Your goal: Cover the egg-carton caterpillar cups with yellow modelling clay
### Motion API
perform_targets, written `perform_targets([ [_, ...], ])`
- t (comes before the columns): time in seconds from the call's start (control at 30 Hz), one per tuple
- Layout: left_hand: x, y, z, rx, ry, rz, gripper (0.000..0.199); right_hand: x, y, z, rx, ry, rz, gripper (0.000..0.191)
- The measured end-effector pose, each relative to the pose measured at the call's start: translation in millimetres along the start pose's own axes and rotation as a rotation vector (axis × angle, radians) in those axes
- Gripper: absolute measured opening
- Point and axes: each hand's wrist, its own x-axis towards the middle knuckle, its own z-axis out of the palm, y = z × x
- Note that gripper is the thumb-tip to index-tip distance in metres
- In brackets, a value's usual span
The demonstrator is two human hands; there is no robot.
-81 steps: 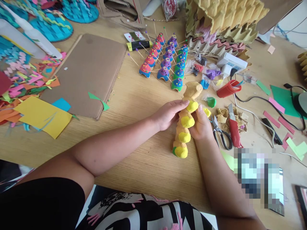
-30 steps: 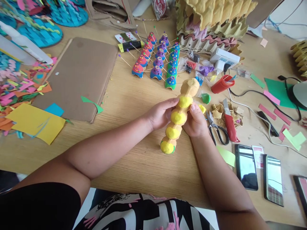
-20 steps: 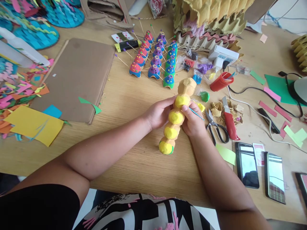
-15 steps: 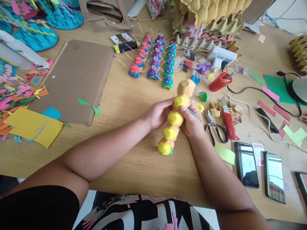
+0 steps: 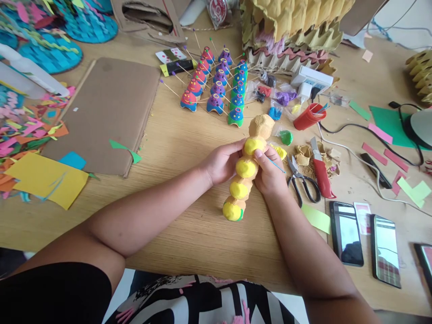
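Observation:
Between my two hands is an egg carton strip [image 5: 245, 168] of several bumps in a row, held tilted above the table. Yellow clay covers most of the bumps; the far one is bare tan, and a green patch shows on the nearest. My left hand [image 5: 224, 163] wraps the strip from the left, its fingers partly hidden behind it. My right hand [image 5: 270, 173] grips the right side, with the thumb pressed on a yellow bump. A thin blue stick [image 5: 277, 166] pokes out from that same hand. Beyond stand finished strips, one of them a green and blue strip [image 5: 238, 92].
Scissors [image 5: 299, 177], a red-handled knife [image 5: 320, 171] and phones [image 5: 347, 234] lie to the right. A red cup [image 5: 309, 116] stands behind them. Cardboard [image 5: 104, 112] and paper scraps [image 5: 30, 121] cover the left; egg trays [image 5: 293, 27] are stacked at the back.
Almost nothing differs. The strip and the right thumb have shifted very slightly; both hands keep their hold.

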Motion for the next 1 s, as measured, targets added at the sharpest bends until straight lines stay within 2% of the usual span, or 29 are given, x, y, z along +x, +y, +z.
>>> perform_targets([
  [0.33, 1.0, 0.0, -1.0, 0.033, -0.043, 0.072, 0.040, 0.9, -2.8, -0.5, 0.038, 0.001, 0.061, 0.044],
  [1.0, 3.4, -1.8, -4.4, -0.089, -0.032, -0.015, 0.031, 3.3, -2.6, -2.4, 0.013, -0.038, 0.032, 0.041],
])
